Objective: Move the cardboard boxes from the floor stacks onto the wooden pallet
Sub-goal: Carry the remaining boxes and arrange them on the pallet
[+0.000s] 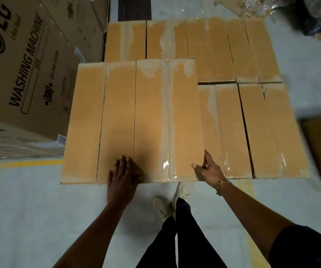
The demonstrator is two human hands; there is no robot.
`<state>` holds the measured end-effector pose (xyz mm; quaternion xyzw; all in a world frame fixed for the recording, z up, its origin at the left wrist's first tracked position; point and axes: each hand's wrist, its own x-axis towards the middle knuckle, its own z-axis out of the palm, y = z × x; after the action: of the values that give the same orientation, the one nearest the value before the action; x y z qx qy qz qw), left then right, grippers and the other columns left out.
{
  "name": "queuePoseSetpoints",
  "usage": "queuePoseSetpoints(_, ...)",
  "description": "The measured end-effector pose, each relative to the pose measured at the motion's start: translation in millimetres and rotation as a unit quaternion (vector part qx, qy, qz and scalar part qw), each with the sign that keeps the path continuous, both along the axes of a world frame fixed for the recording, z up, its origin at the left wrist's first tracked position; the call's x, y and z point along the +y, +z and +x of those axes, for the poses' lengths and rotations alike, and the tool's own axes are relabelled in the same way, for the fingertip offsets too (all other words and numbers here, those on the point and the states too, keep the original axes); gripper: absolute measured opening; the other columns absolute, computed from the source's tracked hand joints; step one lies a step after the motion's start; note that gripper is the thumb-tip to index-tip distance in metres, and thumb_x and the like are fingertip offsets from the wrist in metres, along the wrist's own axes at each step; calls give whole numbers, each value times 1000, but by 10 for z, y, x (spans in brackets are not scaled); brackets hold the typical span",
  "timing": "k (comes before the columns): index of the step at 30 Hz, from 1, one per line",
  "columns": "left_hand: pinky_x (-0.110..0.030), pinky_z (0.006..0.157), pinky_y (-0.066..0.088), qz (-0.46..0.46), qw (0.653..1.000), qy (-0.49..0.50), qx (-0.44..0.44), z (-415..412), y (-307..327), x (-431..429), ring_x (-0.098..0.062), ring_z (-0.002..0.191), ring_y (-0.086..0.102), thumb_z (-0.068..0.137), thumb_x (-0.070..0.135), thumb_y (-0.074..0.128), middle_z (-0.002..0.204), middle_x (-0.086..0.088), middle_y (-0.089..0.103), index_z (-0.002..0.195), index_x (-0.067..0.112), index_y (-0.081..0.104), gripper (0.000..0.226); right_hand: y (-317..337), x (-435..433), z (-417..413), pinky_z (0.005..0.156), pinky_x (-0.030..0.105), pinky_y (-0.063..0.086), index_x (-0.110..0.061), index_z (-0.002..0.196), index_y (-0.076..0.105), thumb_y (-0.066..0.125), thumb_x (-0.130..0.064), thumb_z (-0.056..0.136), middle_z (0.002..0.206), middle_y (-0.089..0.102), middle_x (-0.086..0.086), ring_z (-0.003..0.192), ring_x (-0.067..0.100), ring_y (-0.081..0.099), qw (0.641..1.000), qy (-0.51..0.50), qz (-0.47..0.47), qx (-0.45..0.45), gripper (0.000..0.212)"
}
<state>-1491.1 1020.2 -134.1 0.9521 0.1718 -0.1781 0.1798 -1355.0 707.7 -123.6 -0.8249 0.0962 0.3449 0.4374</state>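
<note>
Gripping the near right corner of the taped box (167,120), the right hand (207,171) lays its thumb on the top face and curls its fingers down the right side; a bracelet (222,185) sits at its wrist. This box lies flat, its long axis running straight away from the person, with the clear tape strip following that axis down the middle. Touching its left side, the neighbour box (97,122) lies parallel at the same height. The left hand (123,175) rests flat on that neighbour's near edge, fingers straight and close together, just left of the seam between the two. Right of the taped box and beyond it, the lower boxes (223,128) form a layer one level down, aligned the same way. Left of both upper boxes stands a washing machine carton (26,70) on the grey floor (30,209).
</note>
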Motion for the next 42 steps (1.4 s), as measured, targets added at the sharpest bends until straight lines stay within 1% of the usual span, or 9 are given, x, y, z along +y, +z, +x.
queuePoseSetpoints(10, -54, 124, 10, 10, 999, 9, 29, 100, 111, -40, -25, 156, -11, 101, 60, 35, 170, -4, -12, 164, 18, 0, 83, 44, -19, 168, 98, 28, 42, -39, 159, 22, 69, -40, 95, 125, 58, -7, 112, 18, 55, 1000, 22, -8, 16, 80)
queuePoseSetpoints(14, -54, 125, 8, 9, 999, 4, 45, 136, 231, -58, -27, 157, -11, 102, 59, 32, 170, -5, -11, 163, 18, 1, 80, 113, -56, 136, 104, 33, 44, -33, 157, 31, 66, -41, 95, 131, 60, -2, 122, 23, 57, 999, 25, -8, 20, 71)
queuePoseSetpoints(18, -56, 124, 12, 8, 998, -6, 57, 182, 363, -64, -29, 157, -2, 104, 57, 34, 171, -8, -4, 163, 17, 4, 78, 241, -157, 87, 109, 34, 41, -26, 150, 46, 68, -42, 95, 144, 56, -1, 132, 21, 53, 1000, 5, 0, 14, 62)
queuePoseSetpoints(21, -57, 125, 13, -3, 999, -13, 41, 271, 515, -156, -29, 157, 1, 102, 57, 40, 171, -8, -1, 163, 19, 7, 79, 388, -260, 74, 110, 45, 45, -25, 148, 49, 69, -43, 94, 143, 59, 0, 128, 21, 55, 1000, -6, 9, 13, 61)
queuePoseSetpoints(24, -55, 124, 14, -6, 999, -31, 10, 505, 722, -354, -29, 157, 8, 101, 61, 40, 171, -8, 7, 162, 19, 14, 78, 574, -412, 81, 109, 47, 46, -25, 146, 51, 69, -39, 94, 137, 62, -1, 124, 18, 57, 1000, -10, 21, -5, 56)
queuePoseSetpoints(31, -47, 126, 13, -14, 989, -133, -69, 1192, 1277, -1311, -21, 157, 8, 101, 65, 35, 171, -1, 6, 163, 22, 15, 78, 1004, -1162, 128, 103, 31, 46, -24, 143, 54, 72, -31, 94, 139, 62, 2, 113, 14, 62, 995, -70, 28, -62, 53)
queuePoseSetpoints(37, -44, 126, 12, -43, 966, -232, -104, 1826, 1547, -2554, -19, 157, 7, 79, 80, 5, 171, 0, 7, 163, 24, 17, 101, 1364, -2326, 234, 107, 33, 43, -25, 149, 49, 69, -35, 95, 149, 53, 0, 134, 21, 53, 985, -109, -13, -131, 59)
queuePoseSetpoints(39, -44, 126, 13, -45, 958, -261, -106, 2002, 1579, -3177, -19, 157, 7, 82, 81, 7, 171, 1, 7, 163, 25, 15, 98, 1450, -2916, 232, 108, 33, 41, -27, 150, 48, 68, -38, 96, 151, 51, -3, 136, 18, 50, 978, -135, -31, -156, 59)
queuePoseSetpoints(42, -43, 125, 14, -66, 955, -269, -103, 2150, 1595, -3863, -19, 156, 11, 92, 79, 23, 170, 1, 12, 162, 27, 17, 88, 1559, -3554, 227, 113, 34, 38, -27, 151, 47, 67, -40, 96, 153, 48, -4, 140, 16, 46, 970, -145, -49, -190, 59)
